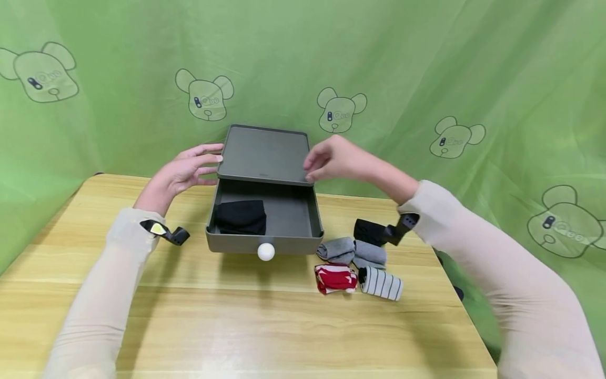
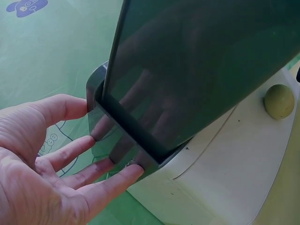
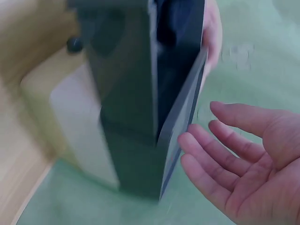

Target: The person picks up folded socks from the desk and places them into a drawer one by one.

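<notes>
A grey storage box (image 1: 265,152) with a raised rim on its top stands at the back of the table. Its drawer (image 1: 293,245), with a white round knob (image 1: 266,251), is pulled out toward me. Folded black cloth (image 1: 241,217) lies at the drawer's left side. My left hand (image 1: 182,168) touches the box's left side with spread, fairly straight fingers (image 2: 117,180). At the right edge of the box is my right hand (image 1: 338,158), its fingers (image 3: 204,161) loosely bent and holding nothing. In the right wrist view the fingertips are close to the box's side; contact is unclear.
Right of the drawer lie folded bundles that look like socks: a black one (image 1: 369,231), two grey ones (image 1: 336,249), a red-and-white one (image 1: 336,278) and a striped one (image 1: 381,283). A green curtain (image 1: 284,52) hangs behind the wooden table (image 1: 236,326).
</notes>
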Demonstrator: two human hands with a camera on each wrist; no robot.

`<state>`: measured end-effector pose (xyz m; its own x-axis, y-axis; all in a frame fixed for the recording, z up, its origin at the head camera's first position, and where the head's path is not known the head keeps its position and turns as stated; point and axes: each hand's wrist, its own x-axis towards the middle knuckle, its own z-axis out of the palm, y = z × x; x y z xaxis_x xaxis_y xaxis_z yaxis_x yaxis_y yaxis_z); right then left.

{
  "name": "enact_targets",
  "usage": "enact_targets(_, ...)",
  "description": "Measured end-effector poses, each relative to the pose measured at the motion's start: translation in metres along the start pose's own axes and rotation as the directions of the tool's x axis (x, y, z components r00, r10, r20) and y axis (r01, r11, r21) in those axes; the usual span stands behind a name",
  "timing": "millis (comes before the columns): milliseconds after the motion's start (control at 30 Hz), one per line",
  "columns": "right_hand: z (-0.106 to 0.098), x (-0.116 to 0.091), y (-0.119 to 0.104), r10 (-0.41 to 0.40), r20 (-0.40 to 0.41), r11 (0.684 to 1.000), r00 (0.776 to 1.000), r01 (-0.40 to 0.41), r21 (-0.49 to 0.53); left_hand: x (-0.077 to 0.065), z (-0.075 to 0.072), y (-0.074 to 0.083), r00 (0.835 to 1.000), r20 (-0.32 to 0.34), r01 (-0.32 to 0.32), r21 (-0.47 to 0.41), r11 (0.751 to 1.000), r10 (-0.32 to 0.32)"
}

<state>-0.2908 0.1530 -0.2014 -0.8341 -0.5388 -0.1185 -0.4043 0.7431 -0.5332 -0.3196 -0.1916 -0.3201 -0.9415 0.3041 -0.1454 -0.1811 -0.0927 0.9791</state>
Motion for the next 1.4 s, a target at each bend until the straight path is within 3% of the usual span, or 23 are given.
enact_targets(167, -0.020, -0.016, 0.055, 0.080, -0.038, 0.997, 0.996, -0.080, -0.009, -0.002, -0.002, 0.001, 1.000, -0.011, 0.009, -0.011, 1.000, -0.009)
enact_targets(300, -0.023, -0.025, 0.100, 0.097, -0.033, 0.994, 0.995, -0.098, -0.044, -0.002, -0.004, 0.004, 1.000, -0.020, 0.020, -0.014, 1.000, -0.021)
enact_targets(500, -0.010, -0.029, 0.162, 0.113, -0.016, 0.992, 0.994, -0.113, -0.053, -0.002, -0.007, 0.006, 0.999, -0.035, 0.030, 0.001, 1.000, -0.030)
enact_targets(767, 0.010, -0.031, 0.230, 0.089, 0.025, 0.995, 0.996, -0.090, 0.044, -0.005, -0.010, 0.004, 1.000, -0.020, 0.024, 0.008, 1.000, -0.024)
enact_targets(900, 0.019, -0.033, 0.251, 0.103, 0.037, 0.994, 0.994, -0.104, 0.044, -0.005, -0.011, 0.004, 1.000, -0.013, 0.018, 0.018, 1.000, -0.018)
enact_targets(1000, 0.025, -0.035, 0.261, 0.162, 0.043, 0.986, 0.986, -0.163, 0.019, -0.004, -0.010, 0.004, 1.000, -0.011, 0.012, 0.021, 1.000, -0.012)
enact_targets(1167, 0.035, -0.037, 0.273, 0.225, 0.047, 0.974, 0.973, -0.225, -0.022, -0.004, -0.009, 0.004, 1.000, -0.016, 0.010, 0.017, 1.000, -0.009)
enact_targets(1400, 0.049, -0.039, 0.286, 0.252, 0.035, 0.966, 0.967, -0.249, -0.069, -0.005, -0.009, 0.002, 1.000, -0.026, 0.008, 0.008, 1.000, -0.008)
